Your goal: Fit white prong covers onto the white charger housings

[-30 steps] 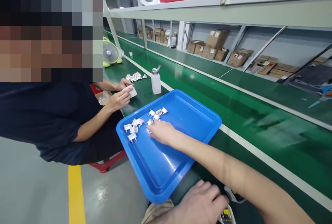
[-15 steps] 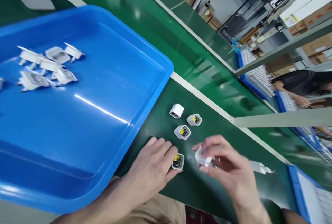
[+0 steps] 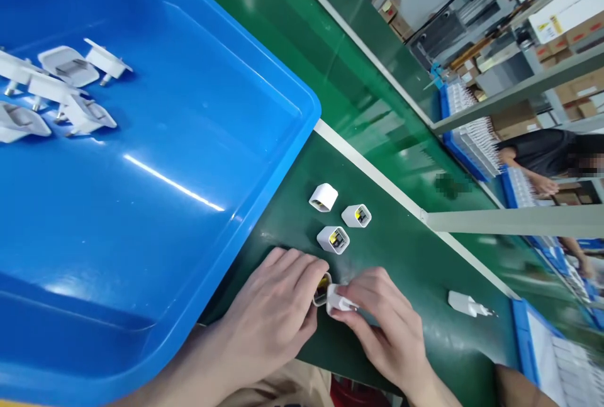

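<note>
Housing (image 3: 322,292) seemingly points lengthwise away from the tray (image 3: 198,111); palm-down left hand (image 3: 274,300) clasps it, right hand (image 3: 391,319) pinches plug cap (image 3: 338,300).

The tray (image 3: 198,124) looks like smooth, glossy plastic, throwing a hard white streak of light. The counter (image 3: 406,256) is smooth with a softer sheen. White housings (image 3: 324,195) and plug covers (image 3: 70,66) seem satin plastic, the covers' pins (image 3: 104,80) metallic. Trousers (image 3: 295,382) are creased, matt cloth; the distant boxes (image 3: 573,34) look like cardboard.
</note>
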Tool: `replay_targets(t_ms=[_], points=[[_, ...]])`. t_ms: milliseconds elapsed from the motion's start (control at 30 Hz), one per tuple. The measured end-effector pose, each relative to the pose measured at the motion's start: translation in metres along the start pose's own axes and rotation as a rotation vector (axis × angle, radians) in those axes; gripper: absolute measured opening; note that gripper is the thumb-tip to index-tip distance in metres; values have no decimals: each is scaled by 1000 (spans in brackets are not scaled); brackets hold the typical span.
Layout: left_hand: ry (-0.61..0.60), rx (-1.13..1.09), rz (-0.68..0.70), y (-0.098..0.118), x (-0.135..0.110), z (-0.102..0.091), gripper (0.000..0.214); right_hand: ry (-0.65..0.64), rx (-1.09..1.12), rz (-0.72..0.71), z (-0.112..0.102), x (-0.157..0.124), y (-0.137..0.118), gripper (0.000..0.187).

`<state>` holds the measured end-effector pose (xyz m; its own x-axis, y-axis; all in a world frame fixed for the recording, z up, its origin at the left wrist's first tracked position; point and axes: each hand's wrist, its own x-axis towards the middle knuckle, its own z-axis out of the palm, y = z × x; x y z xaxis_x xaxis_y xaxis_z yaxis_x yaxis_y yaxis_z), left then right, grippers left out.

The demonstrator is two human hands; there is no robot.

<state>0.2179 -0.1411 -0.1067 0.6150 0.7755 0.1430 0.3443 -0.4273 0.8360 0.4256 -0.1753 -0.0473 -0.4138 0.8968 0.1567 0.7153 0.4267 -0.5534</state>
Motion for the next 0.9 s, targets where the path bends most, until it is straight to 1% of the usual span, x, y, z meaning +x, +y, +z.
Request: replay_targets(t_ms=[133,200,267,400,533,600,800,900], points=[[-68,-63,17,0,-1,-3,24,-76,-26,-48,0,5,3,22],[-67,-78,7,-1,-1,-4,20,-77,-13,-59,1,7,5,23],[-49,-82,4,-1,0,-4,22,-72,22,-54,3,9,6,27],[-39,-72,-2,-1,0,-3,21,-131,49,-50,3,11,5,35],[-45,-81,-3,0,0,-4,20,-162,-46,-104,0,9,3,33],[-32,-83,-3,0,1,-4,22,-192,-58,-122,-2,7,2,32],[16,-111,21,-1,1,1,21,-163,7,-99,-1,10,7,22],[32,-120,15,-1,0,2,23,-182,47,-96,-1,12,7,25]])
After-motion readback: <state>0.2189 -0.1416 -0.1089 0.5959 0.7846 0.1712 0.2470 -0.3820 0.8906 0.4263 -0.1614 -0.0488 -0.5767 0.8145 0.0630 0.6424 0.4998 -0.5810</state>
